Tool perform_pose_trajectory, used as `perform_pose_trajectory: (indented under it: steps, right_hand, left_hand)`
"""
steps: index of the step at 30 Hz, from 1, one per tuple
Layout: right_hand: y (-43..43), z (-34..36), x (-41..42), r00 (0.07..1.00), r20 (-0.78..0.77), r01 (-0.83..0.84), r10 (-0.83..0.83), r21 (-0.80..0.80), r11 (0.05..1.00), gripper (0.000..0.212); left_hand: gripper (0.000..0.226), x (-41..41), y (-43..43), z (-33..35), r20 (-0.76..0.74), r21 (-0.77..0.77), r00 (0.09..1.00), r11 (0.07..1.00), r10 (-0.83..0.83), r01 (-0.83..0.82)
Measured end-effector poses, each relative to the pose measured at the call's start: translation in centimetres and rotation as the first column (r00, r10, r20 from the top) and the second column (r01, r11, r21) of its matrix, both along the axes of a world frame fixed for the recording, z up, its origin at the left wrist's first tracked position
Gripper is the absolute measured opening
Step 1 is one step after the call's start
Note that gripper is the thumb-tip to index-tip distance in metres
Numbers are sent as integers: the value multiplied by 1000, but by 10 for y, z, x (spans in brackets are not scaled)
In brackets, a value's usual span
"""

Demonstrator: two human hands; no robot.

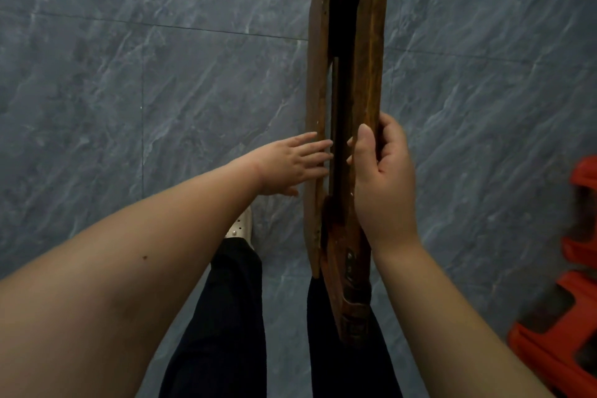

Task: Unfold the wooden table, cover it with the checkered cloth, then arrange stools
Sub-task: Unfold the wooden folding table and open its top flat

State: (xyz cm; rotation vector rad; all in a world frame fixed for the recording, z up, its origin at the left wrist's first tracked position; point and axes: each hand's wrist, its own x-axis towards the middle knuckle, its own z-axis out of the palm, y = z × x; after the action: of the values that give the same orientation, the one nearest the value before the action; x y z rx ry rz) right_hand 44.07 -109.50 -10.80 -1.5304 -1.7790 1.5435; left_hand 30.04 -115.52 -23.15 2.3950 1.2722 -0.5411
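Grey tiled floor [161,74] below; the folded wooden table [371,26] is held on edge. My right hand [384,178] curls its fingers round one leaf [371,90], my left hand [290,165] lays straight fingers against the other; I'd spread them evenly.

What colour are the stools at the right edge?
The stools are red, clearest in the head view.
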Motion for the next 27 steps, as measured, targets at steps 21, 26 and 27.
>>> perform_pose_trajectory:
  steps: [21, 26, 27]
  right_hand:
    - [8, 3, 8, 1000, -29, 2, -1, 43, 999, 23]
    - [3, 9, 1, 1000, -17, -17, 18, 55, 998, 21]
    - [3, 9, 0, 1000, -11, -13, 13, 62, 998, 22]
  left_hand:
    - [69, -52, -9, 33, 297, 101, 954, 995, -41, 11]
    - [74, -70, -28, 65, 249, 86, 968, 996, -39, 18]
    - [73, -73, -31, 73, 247, 95, 968, 995, -46, 23]
